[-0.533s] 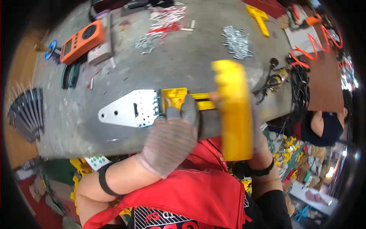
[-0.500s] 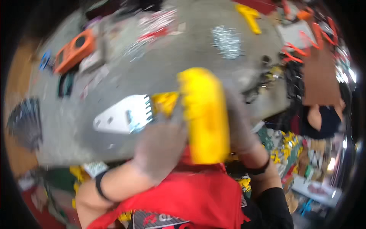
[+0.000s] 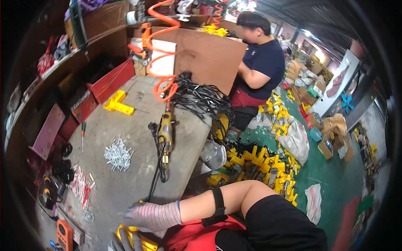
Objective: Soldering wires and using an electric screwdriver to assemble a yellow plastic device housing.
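Note:
At the lower edge, my left hand [image 3: 133, 243], in a grey glove, is wrapped over a yellow plastic tool housing [image 3: 147, 243], which the frame partly cuts off. My right hand [image 3: 155, 215], in a striped knit glove with dark fingers, reaches in from the right just above the housing. Its fingers look curled; what they hold, if anything, is hidden. A black cord [image 3: 153, 184] with a plug runs down the bench to that hand. Beside the cord lies a brass-coloured air screwdriver [image 3: 166, 131] on a coiled orange hose [image 3: 161, 52].
On the grey bench [image 3: 125, 188] lie a pile of silver screws [image 3: 118, 154], a yellow housing part [image 3: 118, 103], a screwdriver [image 3: 83, 136] and an orange meter [image 3: 65, 236]. Black cables [image 3: 201, 98] bunch at the bench edge. A co-worker [image 3: 261, 62] stands beyond; yellow tools [image 3: 268, 167] cover the floor.
The view has swung right, bringing in the co-worker and floor. The yellow housing, held up mid-view between my hands, now shows low at the bottom edge.

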### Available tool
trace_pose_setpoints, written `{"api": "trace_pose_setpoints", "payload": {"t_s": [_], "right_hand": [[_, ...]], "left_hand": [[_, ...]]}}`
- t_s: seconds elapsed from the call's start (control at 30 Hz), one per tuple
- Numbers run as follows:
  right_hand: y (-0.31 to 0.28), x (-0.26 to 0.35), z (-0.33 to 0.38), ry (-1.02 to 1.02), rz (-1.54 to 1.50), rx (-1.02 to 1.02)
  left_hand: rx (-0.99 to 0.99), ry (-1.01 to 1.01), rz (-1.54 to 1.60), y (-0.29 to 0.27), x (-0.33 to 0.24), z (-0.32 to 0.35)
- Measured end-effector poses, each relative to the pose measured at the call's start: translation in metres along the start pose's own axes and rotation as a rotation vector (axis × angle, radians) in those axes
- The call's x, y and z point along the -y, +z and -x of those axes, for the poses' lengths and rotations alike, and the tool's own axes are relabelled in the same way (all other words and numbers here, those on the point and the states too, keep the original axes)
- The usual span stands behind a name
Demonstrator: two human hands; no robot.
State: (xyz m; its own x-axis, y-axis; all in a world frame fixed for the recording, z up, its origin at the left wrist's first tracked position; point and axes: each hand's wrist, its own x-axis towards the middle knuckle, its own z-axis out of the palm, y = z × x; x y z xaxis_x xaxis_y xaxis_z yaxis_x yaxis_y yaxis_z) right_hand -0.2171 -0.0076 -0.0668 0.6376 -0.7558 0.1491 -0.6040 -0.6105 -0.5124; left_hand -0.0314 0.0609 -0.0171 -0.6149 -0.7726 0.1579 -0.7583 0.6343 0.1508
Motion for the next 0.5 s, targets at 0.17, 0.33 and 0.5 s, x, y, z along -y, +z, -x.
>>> {"api": "trace_pose_setpoints", "payload": {"t_s": [0.17, 0.33, 0.5], "right_hand": [[-0.001, -0.005, 0.000, 0.020, 0.024, 0.002], [-0.011, -0.007, -0.002, -0.272, 0.065, 0.122], [-0.057, -0.009, -0.012, 0.169, -0.460, 0.451]], "left_hand": [[0.101, -0.010, 0.011, -0.011, -0.002, -0.020], [-0.020, 0.059, -0.107, 0.001, 0.008, -0.009], [0.137, -0.029, 0.214, 0.006, 0.026, -0.020]]}}
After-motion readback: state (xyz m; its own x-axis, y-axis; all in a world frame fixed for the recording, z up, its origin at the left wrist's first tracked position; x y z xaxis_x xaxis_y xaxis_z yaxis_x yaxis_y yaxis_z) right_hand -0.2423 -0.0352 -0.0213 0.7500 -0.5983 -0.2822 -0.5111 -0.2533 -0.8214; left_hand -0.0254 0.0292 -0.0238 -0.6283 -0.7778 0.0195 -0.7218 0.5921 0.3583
